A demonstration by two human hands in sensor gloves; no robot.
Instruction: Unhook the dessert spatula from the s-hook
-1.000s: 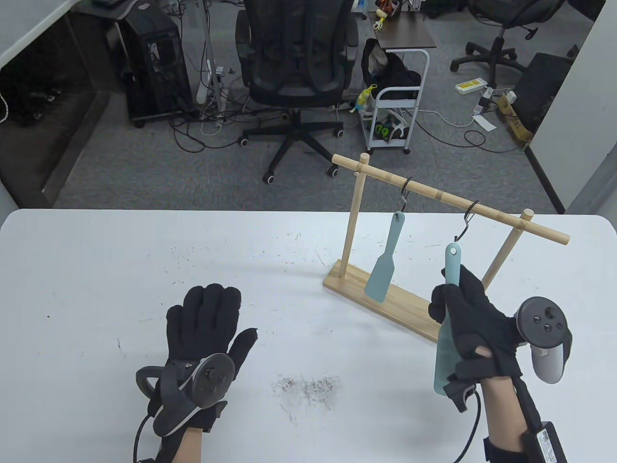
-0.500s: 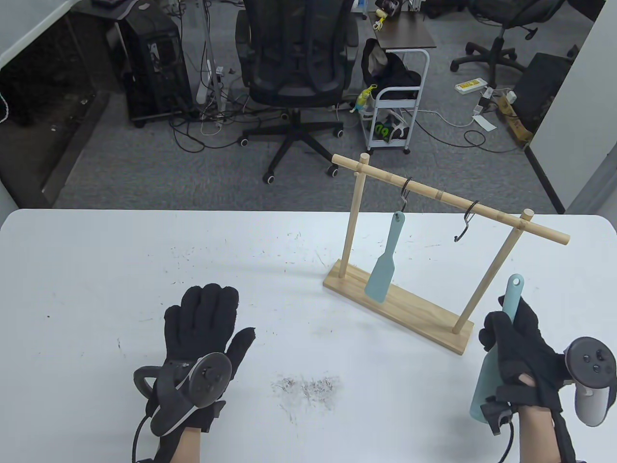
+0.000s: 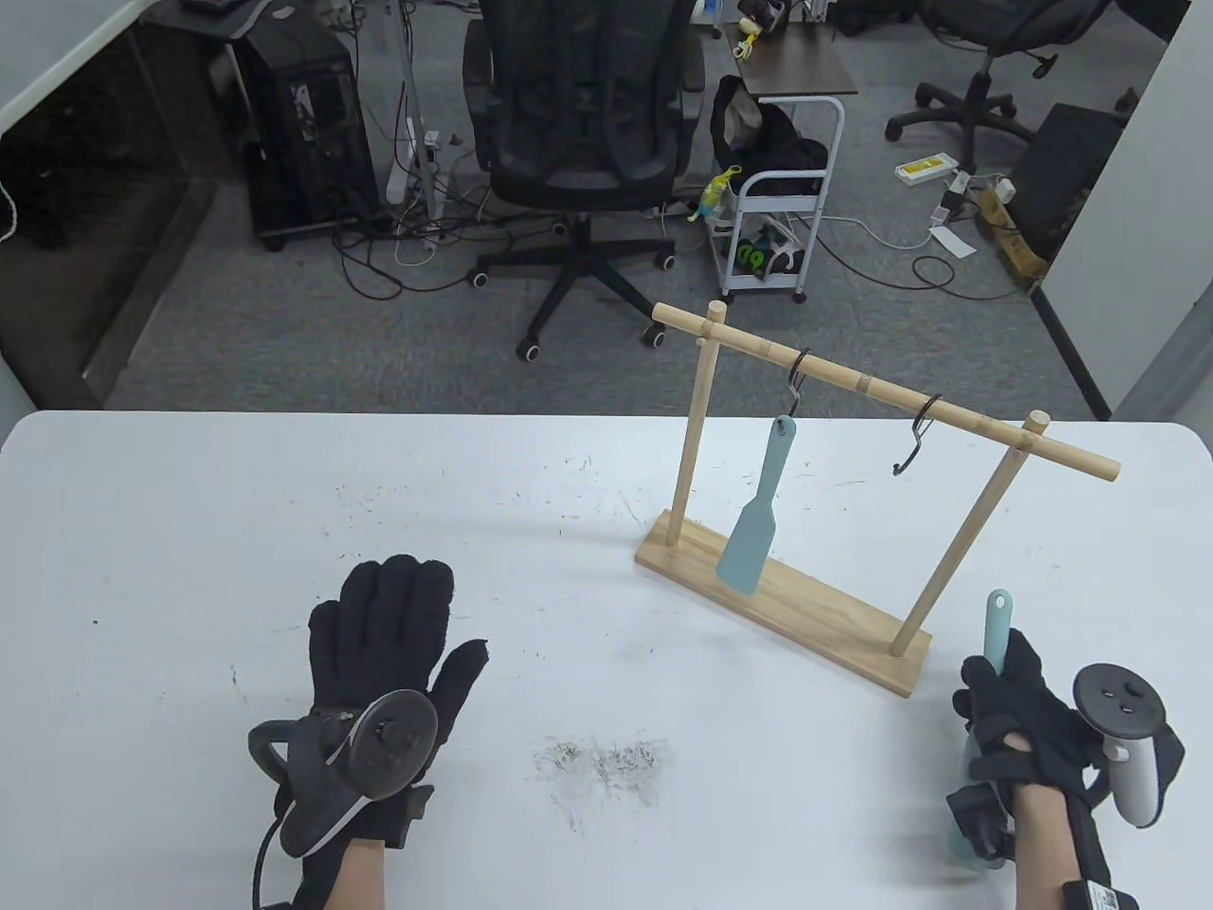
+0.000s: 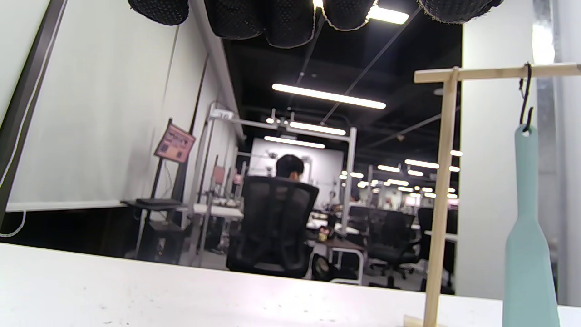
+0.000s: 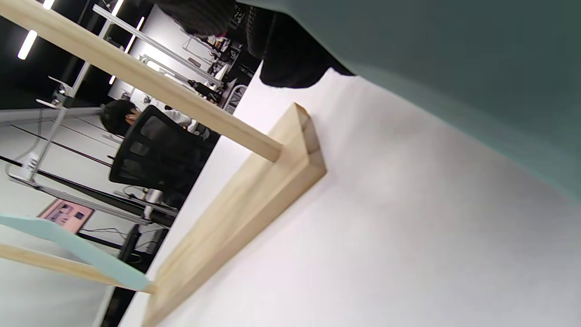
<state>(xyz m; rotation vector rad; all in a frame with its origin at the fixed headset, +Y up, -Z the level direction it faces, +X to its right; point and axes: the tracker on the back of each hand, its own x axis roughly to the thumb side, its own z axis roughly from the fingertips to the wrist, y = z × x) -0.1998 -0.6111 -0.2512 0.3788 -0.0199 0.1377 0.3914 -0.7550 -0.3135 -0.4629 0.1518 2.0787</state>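
My right hand [image 3: 1014, 720] grips a teal dessert spatula [image 3: 995, 626] by its handle, low over the table at the right, in front of the rack's right end. Its blade fills the top right of the right wrist view [image 5: 454, 59]. The right s-hook [image 3: 914, 441] on the wooden rack [image 3: 881, 389] hangs bare. A second teal spatula [image 3: 758, 512] hangs from the left s-hook [image 3: 798, 379]; it also shows in the left wrist view [image 4: 529, 227]. My left hand [image 3: 389, 626] lies flat on the table, fingers spread, holding nothing.
The rack's wooden base [image 3: 787, 602] runs diagonally across the right half of the white table [image 3: 284, 531]. Grey scuff marks [image 3: 606, 763] lie between my hands. An office chair [image 3: 583, 123] and a small cart [image 3: 777, 190] stand beyond the far edge.
My right hand has carried the spatula off the right s-hook, then right and down toward the table's near right. My left hand has slid slightly left and back.
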